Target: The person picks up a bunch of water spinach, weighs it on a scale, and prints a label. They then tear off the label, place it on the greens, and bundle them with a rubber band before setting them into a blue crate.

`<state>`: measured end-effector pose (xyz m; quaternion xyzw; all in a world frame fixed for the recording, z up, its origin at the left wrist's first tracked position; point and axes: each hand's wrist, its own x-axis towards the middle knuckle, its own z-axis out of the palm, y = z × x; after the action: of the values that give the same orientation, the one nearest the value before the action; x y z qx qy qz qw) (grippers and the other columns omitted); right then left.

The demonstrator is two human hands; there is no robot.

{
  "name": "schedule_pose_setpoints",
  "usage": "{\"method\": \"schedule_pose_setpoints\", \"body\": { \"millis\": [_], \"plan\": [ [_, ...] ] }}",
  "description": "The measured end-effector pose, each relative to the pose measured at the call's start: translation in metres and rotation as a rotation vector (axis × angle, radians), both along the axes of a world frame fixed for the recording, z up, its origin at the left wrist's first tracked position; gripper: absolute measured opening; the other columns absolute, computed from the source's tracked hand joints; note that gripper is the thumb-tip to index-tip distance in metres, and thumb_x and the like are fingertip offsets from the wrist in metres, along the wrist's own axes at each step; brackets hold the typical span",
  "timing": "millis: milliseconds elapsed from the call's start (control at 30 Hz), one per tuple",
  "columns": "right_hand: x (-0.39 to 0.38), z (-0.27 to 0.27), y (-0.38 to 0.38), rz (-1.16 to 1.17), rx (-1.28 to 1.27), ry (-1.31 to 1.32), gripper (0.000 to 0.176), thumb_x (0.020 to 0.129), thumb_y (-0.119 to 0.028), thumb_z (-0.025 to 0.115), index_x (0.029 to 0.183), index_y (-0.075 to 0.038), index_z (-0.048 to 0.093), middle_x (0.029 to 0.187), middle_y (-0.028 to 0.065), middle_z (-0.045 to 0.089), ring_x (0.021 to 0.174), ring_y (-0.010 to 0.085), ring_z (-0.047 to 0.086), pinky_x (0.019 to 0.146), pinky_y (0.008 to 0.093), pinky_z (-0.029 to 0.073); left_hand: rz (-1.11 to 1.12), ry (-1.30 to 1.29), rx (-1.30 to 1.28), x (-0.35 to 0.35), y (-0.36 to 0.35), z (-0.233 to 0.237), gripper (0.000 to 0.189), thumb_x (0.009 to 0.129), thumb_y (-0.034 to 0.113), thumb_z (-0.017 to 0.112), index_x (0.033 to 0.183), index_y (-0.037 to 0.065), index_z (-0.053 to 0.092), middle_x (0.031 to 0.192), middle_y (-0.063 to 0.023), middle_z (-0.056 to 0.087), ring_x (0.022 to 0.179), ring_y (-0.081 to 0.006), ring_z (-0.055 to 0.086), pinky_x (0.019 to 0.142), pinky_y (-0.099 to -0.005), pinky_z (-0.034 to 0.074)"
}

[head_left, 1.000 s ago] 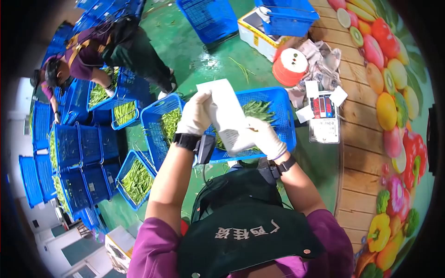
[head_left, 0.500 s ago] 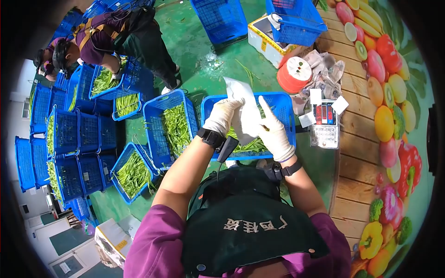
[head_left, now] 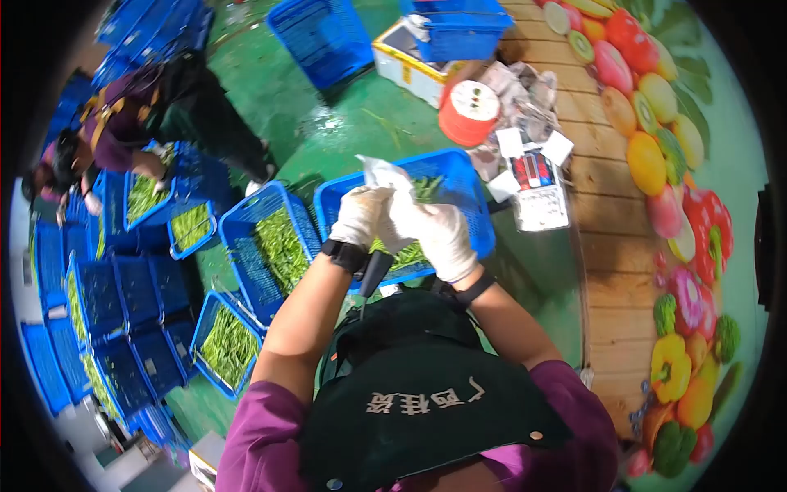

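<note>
We grasp white paper (head_left: 397, 221) in our left hand (head_left: 359, 217) and right hand (head_left: 448, 244), above a blue basket (head_left: 485, 223); digital scale (head_left: 539, 197) at 2 o'clock.

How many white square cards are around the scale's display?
3: the upper-left card, upper-right card and lower-left card, as pictured around the display. No others show.

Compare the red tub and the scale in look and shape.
The tub is round; the scale is flat and boxy. The tub's body is red, while the scale's is mostly white. The scale has a display and keys; the tub has a white top with dark spots. Both show red and white.
</note>
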<state>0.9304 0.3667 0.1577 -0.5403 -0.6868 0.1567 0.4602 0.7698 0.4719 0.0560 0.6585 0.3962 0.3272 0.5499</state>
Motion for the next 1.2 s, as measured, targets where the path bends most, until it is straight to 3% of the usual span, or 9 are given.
{"method": "schedule_pose_setpoints", "body": {
  "millis": [267, 400, 500, 533, 600, 633, 667, 700, 1200],
  "plan": [
    [0.002, 0.000, -0.027, -0.180, -0.157, 0.683, 0.014, 0.075, -0.007, 0.063, 0.089, -0.007, 0.066, 0.091, 0.0108, 0.064, 0.086, 0.0283, 0.063, 0.070, 0.0341, 0.052, 0.250, -0.176, -1.162, 0.036, -0.032, 0.050, 0.021, 0.086, 0.020, 0.060, 0.100, 0.005, 0.064, 0.099, -0.0112, 0.068, 0.094, -0.0242, 0.064, 0.077, -0.0372, 0.051],
    [0.008, 0.001, -0.050, -0.215, 0.024, 0.137, 0.016, 0.072, -0.008, 0.065, 0.088, -0.009, 0.067, 0.098, 0.0100, 0.065, 0.094, 0.0282, 0.062, 0.088, 0.0382, 0.046, 0.261, -0.199, -1.142, 0.033, -0.043, 0.038, 0.020, 0.090, 0.017, 0.054, 0.102, 0.002, 0.061, 0.101, -0.0106, 0.065, 0.093, -0.0233, 0.063, 0.082, -0.0385, 0.050],
    [0.014, -0.018, -0.074, -0.320, 0.043, 0.519, 0.019, 0.083, -0.009, 0.062, 0.101, -0.006, 0.068, 0.105, 0.0074, 0.067, 0.098, 0.0239, 0.063, 0.097, 0.0402, 0.041, 0.508, -0.351, -1.132, 0.018, -0.029, 0.005, 0.021, 0.091, 0.014, 0.052, 0.109, 0.004, 0.058, 0.104, -0.0086, 0.065, 0.096, -0.0233, 0.062, 0.089, -0.0373, 0.049],
    [0.019, -0.040, -0.078, -0.443, 0.032, 0.983, 0.023, 0.086, -0.009, 0.059, 0.107, -0.004, 0.065, 0.106, 0.0083, 0.066, 0.097, 0.0238, 0.063, 0.097, 0.0373, 0.041, 0.210, 0.062, -0.580, -0.008, -0.022, -0.020, 0.020, 0.091, 0.015, 0.052, 0.109, 0.006, 0.057, 0.103, -0.0075, 0.065, 0.096, -0.0221, 0.062, 0.087, -0.0371, 0.049],
    [0.045, -0.083, -0.077, -0.801, -0.006, 1.527, 0.028, 0.091, -0.009, 0.052, 0.117, -0.002, 0.059, 0.108, 0.0097, 0.065, 0.098, 0.0234, 0.062, 0.095, 0.0326, 0.042, 0.209, 0.056, -0.491, -0.038, -0.012, -0.037, 0.020, 0.091, 0.016, 0.053, 0.108, 0.008, 0.057, 0.102, -0.0055, 0.065, 0.096, -0.0202, 0.062, 0.085, -0.0367, 0.049],
    [0.065, -0.105, -0.076, -1.053, -0.040, 1.597, 0.030, 0.093, -0.010, 0.048, 0.120, -0.001, 0.056, 0.108, 0.0104, 0.065, 0.100, 0.0231, 0.061, 0.094, 0.0308, 0.043, 0.502, -0.344, -0.970, -0.041, -0.012, -0.023, 0.019, 0.090, 0.018, 0.054, 0.107, 0.009, 0.058, 0.102, -0.0046, 0.064, 0.096, -0.0194, 0.061, 0.084, -0.0365, 0.049],
    [0.078, -0.144, -0.087, -0.395, 0.297, 2.300, 0.029, 0.093, -0.010, 0.046, 0.119, -0.002, 0.057, 0.106, 0.0093, 0.065, 0.100, 0.0223, 0.060, 0.091, 0.0299, 0.044, 0.549, -0.392, -0.973, -0.041, -0.017, -0.004, 0.021, 0.090, 0.021, 0.055, 0.108, 0.010, 0.057, 0.103, -0.0044, 0.064, 0.096, -0.0201, 0.061, 0.084, -0.0357, 0.048],
    [0.092, -0.167, -0.091, -0.422, 0.249, 2.384, 0.029, 0.093, -0.011, 0.047, 0.118, -0.003, 0.057, 0.106, 0.0091, 0.064, 0.100, 0.0218, 0.060, 0.090, 0.0297, 0.044, 0.541, -0.375, -0.954, -0.051, -0.020, -0.003, 0.023, 0.090, 0.022, 0.055, 0.109, 0.010, 0.057, 0.102, -0.0046, 0.064, 0.095, -0.0205, 0.061, 0.084, -0.0354, 0.048],
    [0.169, -0.286, -0.009, -0.958, 0.372, 2.159, 0.023, 0.088, -0.025, 0.054, 0.105, -0.011, 0.058, 0.103, 0.0048, 0.057, 0.092, 0.0153, 0.056, 0.077, 0.0268, 0.047, 0.674, -0.286, -0.897, -0.157, -0.028, -0.006, 0.024, 0.088, 0.024, 0.060, 0.108, 0.011, 0.058, 0.106, -0.0053, 0.065, 0.099, -0.0213, 0.061, 0.086, -0.0352, 0.048]
  ]
}}
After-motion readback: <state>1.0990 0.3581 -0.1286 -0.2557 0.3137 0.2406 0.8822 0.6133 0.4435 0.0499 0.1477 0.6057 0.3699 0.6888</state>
